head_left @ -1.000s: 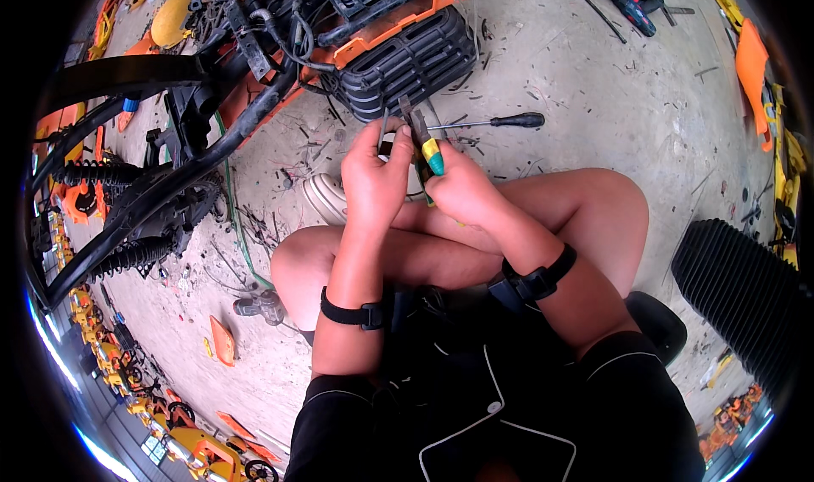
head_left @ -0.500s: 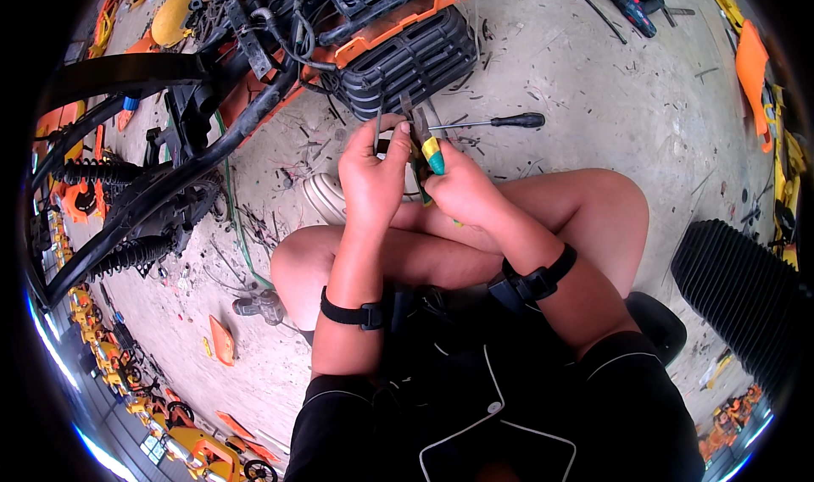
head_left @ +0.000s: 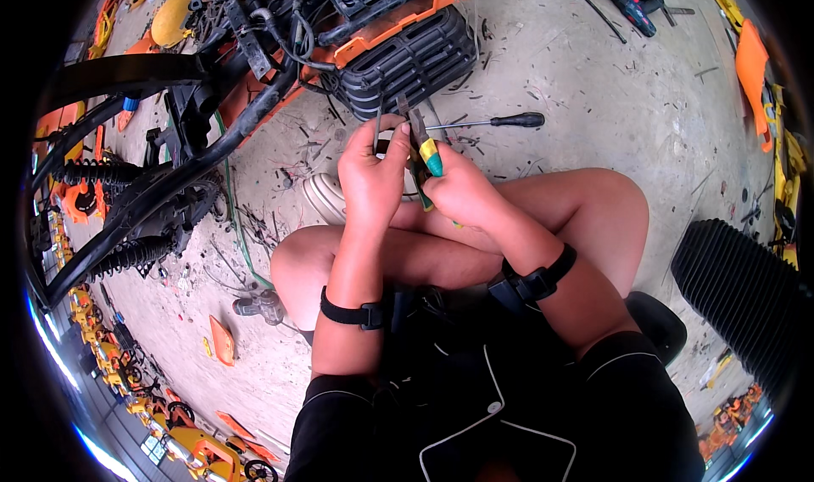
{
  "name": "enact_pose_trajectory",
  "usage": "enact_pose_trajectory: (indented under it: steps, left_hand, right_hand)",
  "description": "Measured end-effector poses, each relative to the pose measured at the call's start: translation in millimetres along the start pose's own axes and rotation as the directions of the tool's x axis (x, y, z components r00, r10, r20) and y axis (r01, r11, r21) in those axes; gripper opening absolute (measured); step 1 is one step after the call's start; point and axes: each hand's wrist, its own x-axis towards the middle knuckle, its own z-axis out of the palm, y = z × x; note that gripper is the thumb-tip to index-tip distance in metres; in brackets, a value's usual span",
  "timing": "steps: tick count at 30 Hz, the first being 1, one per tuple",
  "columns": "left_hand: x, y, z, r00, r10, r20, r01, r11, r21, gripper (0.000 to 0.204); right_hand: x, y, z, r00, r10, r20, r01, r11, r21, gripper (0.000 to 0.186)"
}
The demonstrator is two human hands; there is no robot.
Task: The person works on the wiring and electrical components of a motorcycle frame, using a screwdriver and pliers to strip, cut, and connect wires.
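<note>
My right hand (head_left: 462,189) is closed around a pair of pliers (head_left: 430,151) with yellow and green handles. Their metal jaws point away from me and sit right beside the left fingertips. With thumb and fingers bent together, my left hand (head_left: 371,177) grips a thin grey cable (head_left: 378,130) that runs up toward the black slatted part. The exact spot between the jaws and the cable is too small to make out. Just past both hands, a screwdriver (head_left: 517,120) with a black handle lies on the floor.
A black slatted part (head_left: 411,62) with an orange strip stands ahead, below tangled wiring (head_left: 297,24). On the left, a black tubular frame (head_left: 229,147) with springs rises close by. A cordless power tool (head_left: 636,14) lies far right. A ribbed black object (head_left: 733,291) is at right.
The pliers have shifted slightly to the left, with their jaws tilting a little that way. My left hand and the cable stay nearly still.
</note>
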Motion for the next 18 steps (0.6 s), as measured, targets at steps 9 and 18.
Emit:
enact_pose_trajectory:
  steps: [9, 18]
  left_hand:
    - [0.4, 0.9, -1.3, 1.0, -0.016, 0.012, 0.017, 0.999, -0.043, 0.015]
    - [2.0, -3.1, -1.9, 0.999, 0.044, 0.002, -0.044, 0.998, 0.055, 0.013]
  right_hand:
    - [3.0, 5.1, 1.7, 0.999, -0.034, -0.009, 0.034, 0.995, 0.091, 0.043]
    - [0.5, 0.0, 1.3, 1.0, -0.015, 0.017, 0.012, 0.992, 0.126, 0.04]
